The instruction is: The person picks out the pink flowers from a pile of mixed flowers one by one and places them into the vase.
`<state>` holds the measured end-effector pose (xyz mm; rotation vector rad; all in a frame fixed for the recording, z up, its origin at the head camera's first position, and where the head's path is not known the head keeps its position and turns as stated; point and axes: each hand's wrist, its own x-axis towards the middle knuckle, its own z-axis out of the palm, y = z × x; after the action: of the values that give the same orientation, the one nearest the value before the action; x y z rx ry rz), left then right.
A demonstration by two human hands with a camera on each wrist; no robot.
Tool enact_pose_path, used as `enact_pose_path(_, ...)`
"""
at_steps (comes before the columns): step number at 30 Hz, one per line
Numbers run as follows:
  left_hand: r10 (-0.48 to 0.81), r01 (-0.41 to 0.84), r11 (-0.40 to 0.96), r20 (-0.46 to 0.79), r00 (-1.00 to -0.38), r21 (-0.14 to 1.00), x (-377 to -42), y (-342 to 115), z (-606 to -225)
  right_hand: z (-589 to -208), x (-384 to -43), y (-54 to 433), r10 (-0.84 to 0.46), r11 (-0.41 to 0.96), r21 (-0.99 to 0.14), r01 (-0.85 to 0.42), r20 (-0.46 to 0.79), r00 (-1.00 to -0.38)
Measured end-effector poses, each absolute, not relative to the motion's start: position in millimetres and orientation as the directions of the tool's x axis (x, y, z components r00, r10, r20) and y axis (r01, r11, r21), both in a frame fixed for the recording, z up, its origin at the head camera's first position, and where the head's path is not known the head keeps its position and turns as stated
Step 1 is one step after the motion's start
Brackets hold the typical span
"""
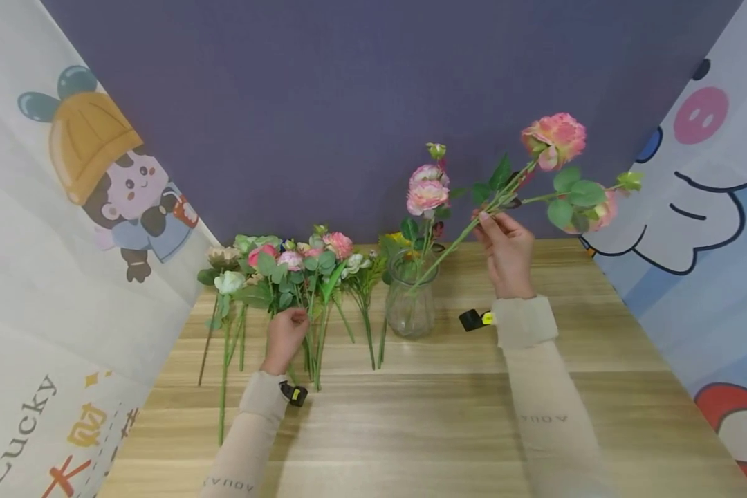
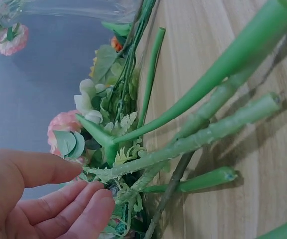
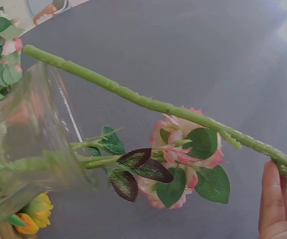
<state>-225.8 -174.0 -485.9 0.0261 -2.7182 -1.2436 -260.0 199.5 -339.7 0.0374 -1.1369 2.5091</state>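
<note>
My right hand [image 1: 507, 252] pinches the green stem [image 3: 148, 103] of a pink artificial peony [image 1: 557, 140], whose branch bears a second bloom and green leaves. Its bare lower end overlaps the mouth of the clear glass vase [image 1: 411, 311] in the head view. In the right wrist view that end shows beside the rim. Another pink peony stem [image 1: 427, 197] stands in the vase. My left hand [image 1: 286, 339] is low over the pile of flowers [image 1: 292, 261], fingers loosely bent, with thumb and fingers apart at the cut stems [image 2: 193, 144] in the left wrist view.
Cream and green flowers [image 1: 229, 282] lie at the pile's left end. White blossoms with thin green stems [image 1: 367, 318] lie between pile and vase, and a yellow flower [image 3: 36, 214] is behind the vase. A dark panel [image 1: 348, 104] rises behind the wooden table [image 1: 411, 429].
</note>
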Motion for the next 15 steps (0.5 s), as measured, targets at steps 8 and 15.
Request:
enact_pose_path(8,-0.08,0.04,0.704,0.135,-0.988,0.709,-226.2,-171.5,-490.2,-338.9,-263.0,204.5,0.353,-0.583,-0.724,-0.368,0.182,-0.918)
enact_pose_path(15,-0.079,0.015,0.688,0.095,-0.992,0.726,-227.2,-171.0,-492.5,-336.1,-263.1,205.3,0.349,-0.608,-0.705,-0.365,0.176,-0.921)
